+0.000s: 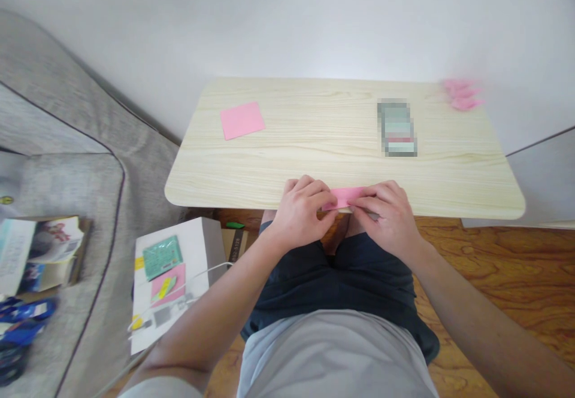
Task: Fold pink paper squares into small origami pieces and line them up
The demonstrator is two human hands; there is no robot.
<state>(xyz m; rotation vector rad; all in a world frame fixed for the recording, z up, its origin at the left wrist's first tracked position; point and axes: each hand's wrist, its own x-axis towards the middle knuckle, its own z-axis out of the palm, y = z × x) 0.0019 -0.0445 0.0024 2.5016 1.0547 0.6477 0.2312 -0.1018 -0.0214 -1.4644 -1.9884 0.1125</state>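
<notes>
At the front edge of the pale wooden table (pixel 314 146), a narrow folded strip of pink paper (pixel 347 196) lies between my hands. Its left end is pinched by my left hand (pixel 305 209), fingers over the top and thumb below. My right hand (pixel 386 215) pinches the right end in the same way. Part of the strip is hidden under the fingers. Farther back on the left lies a flat pink sheet of paper (pixel 242 121). A small heap of pink folded pieces (pixel 462 94) sits at the back right corner, blurred.
A pixelated phone-like object (pixel 398 127) lies on the table's right half. Left below stands a white box (pixel 193 236) carrying a green packet (pixel 162 257), pink paper and a cable. A grey sofa (pixel 94 164) holds an open carton (pixel 49 254). A wall runs behind the table.
</notes>
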